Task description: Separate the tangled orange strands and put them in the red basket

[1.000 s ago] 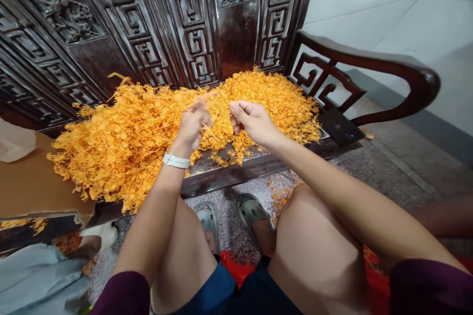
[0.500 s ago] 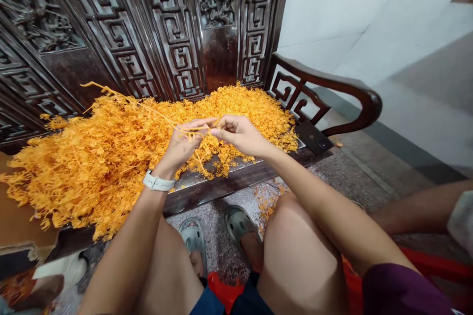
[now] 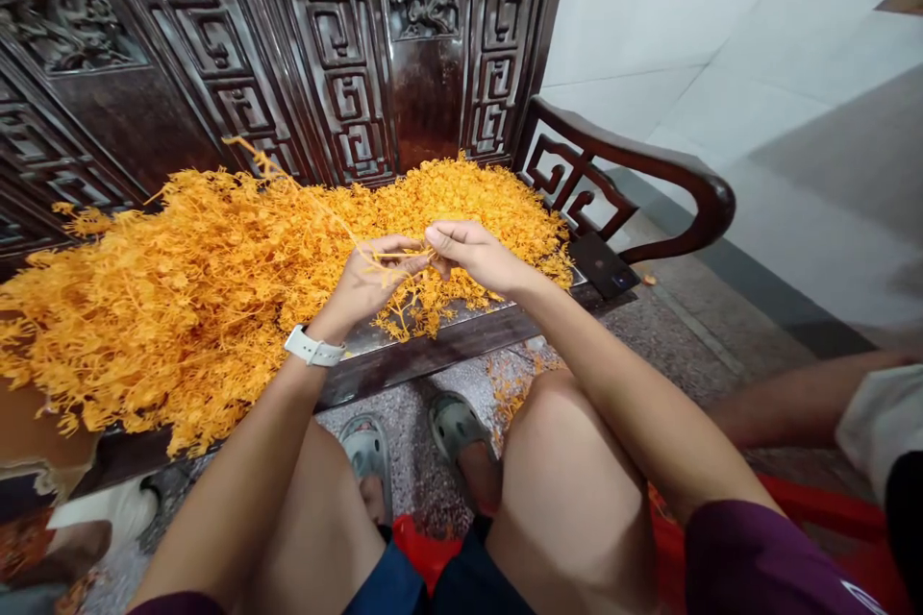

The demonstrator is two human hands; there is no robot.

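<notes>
A long orange plant stem (image 3: pixel 333 213) runs up and left from my hands, over a big heap of orange dried sprigs (image 3: pixel 209 298) on the dark wooden bench. My left hand (image 3: pixel 375 279), with a pale watch on its wrist, is closed round the stem's lower part. At the stem's end, my right hand (image 3: pixel 461 248) pinches with thumb and fingers; the bit between them is too small to make out clearly. Both hands nearly touch, above the bench seat. Just below them lies a loose branching orange sprig (image 3: pixel 414 307).
The carved bench back (image 3: pixel 425 106) rises behind the heap, with a curved armrest (image 3: pixel 692 173) at right. A dark phone-like slab (image 3: pixel 604 264) lies at the seat's right end. Orange scraps (image 3: pixel 511 394) litter the floor. Another person's arm (image 3: pixel 800 399) reaches in at right.
The stem has shifted right and stands steeper. My right hand has turned, its thumb now higher against the fingers. My left fingers have closed in more towards the right hand. The view has moved slightly.
</notes>
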